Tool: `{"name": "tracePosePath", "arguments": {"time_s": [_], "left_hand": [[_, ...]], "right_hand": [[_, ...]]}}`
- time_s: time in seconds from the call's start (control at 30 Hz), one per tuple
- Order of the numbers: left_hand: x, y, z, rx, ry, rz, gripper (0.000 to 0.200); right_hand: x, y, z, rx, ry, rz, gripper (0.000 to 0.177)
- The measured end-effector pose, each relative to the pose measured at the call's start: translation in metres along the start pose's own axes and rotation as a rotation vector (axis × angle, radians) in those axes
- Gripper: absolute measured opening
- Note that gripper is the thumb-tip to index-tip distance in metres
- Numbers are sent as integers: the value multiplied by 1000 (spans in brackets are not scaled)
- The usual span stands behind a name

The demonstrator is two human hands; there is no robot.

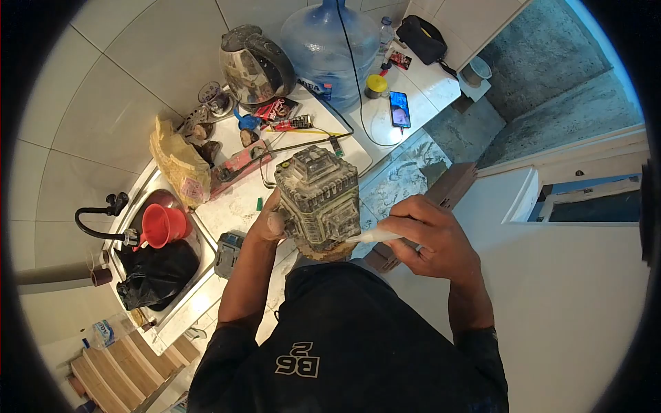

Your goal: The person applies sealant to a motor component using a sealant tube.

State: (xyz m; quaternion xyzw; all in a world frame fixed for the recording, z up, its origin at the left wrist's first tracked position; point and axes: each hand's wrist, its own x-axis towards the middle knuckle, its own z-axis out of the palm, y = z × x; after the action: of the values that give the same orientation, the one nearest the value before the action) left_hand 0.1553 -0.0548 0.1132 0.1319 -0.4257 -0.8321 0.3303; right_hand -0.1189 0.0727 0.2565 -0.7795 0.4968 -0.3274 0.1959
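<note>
My left hand (272, 219) is wrapped round the side of a dusty, blocky green-grey object (318, 196) with a stepped top and ribbed sides, held up in front of my chest. Its underside is rough and brownish. In the fingers of my right hand (434, 237) is a white tube with a narrow tip (377, 235). The tip points left and meets the lower right edge of the block in this view. Most of the tube's body is hidden inside my hand.
On the counter stand a kettle (255, 65), a large blue water jug (330, 51), a phone (399, 110) and a yellow plastic bag (180, 162). A red dipper (165, 226) and a black bag (162, 272) lie in the sink. A grey battery pack (229, 255) sits at the counter's front edge.
</note>
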Motion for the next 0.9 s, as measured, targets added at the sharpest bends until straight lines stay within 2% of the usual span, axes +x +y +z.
{"name": "tracePosePath", "arguments": {"time_s": [0.03,0.13,0.23,0.27,0.43,0.5,0.53,0.6,0.63,0.7,0.83,0.9], "left_hand": [[2,-5,-3,1,-2,-2,148],[10,-17,-12,-268,-185,42,143],[15,-22,-21,-329,-215,22,141],[16,-28,-19,-346,-94,-7,150],[33,-4,19,-441,-106,-26,148],[35,4,29,-398,-180,64,120],[35,0,25,-399,-180,64,120],[35,-11,14,-469,-105,-29,83],[34,-12,13,-470,-103,-29,83],[32,-14,15,-440,-39,-49,61],[34,-15,16,-425,-48,-39,63],[40,-16,10,-425,-172,-14,64]], "right_hand": [[0,0,0,0,2,2,35],[1,1,0,-41,-5,-7,33],[0,1,1,-31,-14,17,33],[0,0,1,-31,-22,19,32],[3,-2,1,10,-38,21,31],[4,-2,1,-27,-70,19,30],[5,-2,1,-27,-70,20,30],[6,0,2,-8,-71,9,29],[6,1,2,-8,-73,9,29],[5,4,2,-30,-91,19,30],[3,5,3,-20,-76,34,31],[2,5,2,-13,-74,29,32]]}}
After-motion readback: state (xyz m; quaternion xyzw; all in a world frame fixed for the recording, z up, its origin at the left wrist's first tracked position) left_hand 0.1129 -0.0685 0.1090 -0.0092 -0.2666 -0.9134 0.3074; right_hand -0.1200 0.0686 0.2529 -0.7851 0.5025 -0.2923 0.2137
